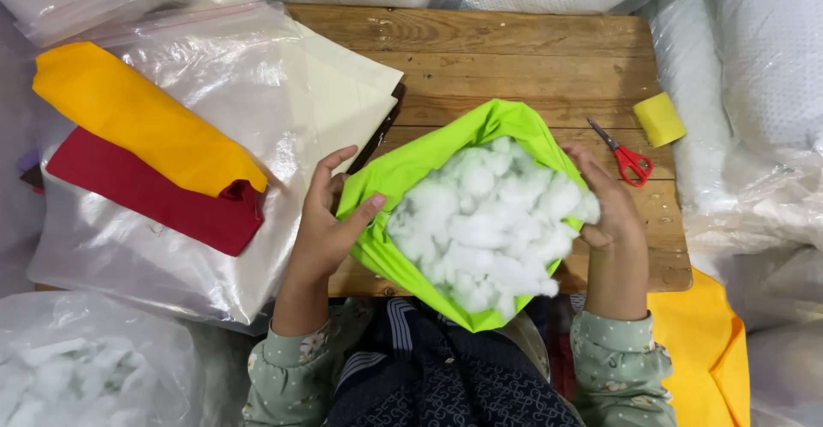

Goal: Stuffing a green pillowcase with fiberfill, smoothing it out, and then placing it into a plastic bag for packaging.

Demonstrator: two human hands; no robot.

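A lime green fabric cover lies open on the wooden table, filled with white fluffy stuffing. My left hand grips the cover's left edge, thumb on the green cloth. My right hand holds the cover's right edge, fingers curled against the stuffing. Both sleeves are pale green with a small print.
Red-handled scissors and a yellow sponge block lie at the table's right. Folded yellow cloth and red cloth rest on clear plastic bags at left. A bag of stuffing sits lower left. White padded bags surround the table.
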